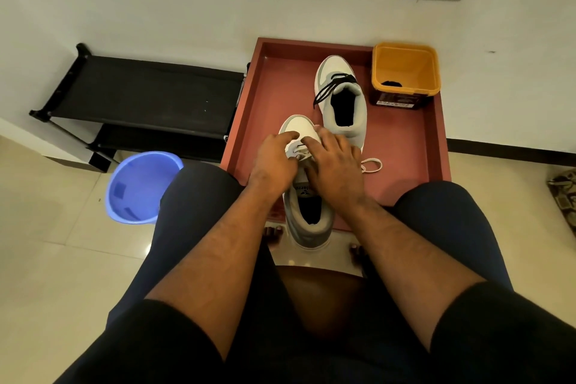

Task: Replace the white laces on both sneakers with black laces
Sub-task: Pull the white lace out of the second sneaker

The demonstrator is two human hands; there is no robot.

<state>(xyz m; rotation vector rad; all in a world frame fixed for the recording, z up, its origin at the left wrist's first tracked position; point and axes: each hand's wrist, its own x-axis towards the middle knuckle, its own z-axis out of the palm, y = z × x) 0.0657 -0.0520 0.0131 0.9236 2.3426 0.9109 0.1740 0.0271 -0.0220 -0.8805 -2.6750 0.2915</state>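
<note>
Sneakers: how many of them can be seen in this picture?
2. One sneaker, with a black lace, stands farther back on the red tray. The other sneaker is nearer, under both hands, with a white lace. No others show.

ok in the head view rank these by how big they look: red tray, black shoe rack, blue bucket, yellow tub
1. Black shoe rack and red tray: too close to call; legs hide the tray's near edge.
2. Blue bucket, partly hidden by a knee.
3. Yellow tub, though it sits farther away, so this is unsure.
</note>
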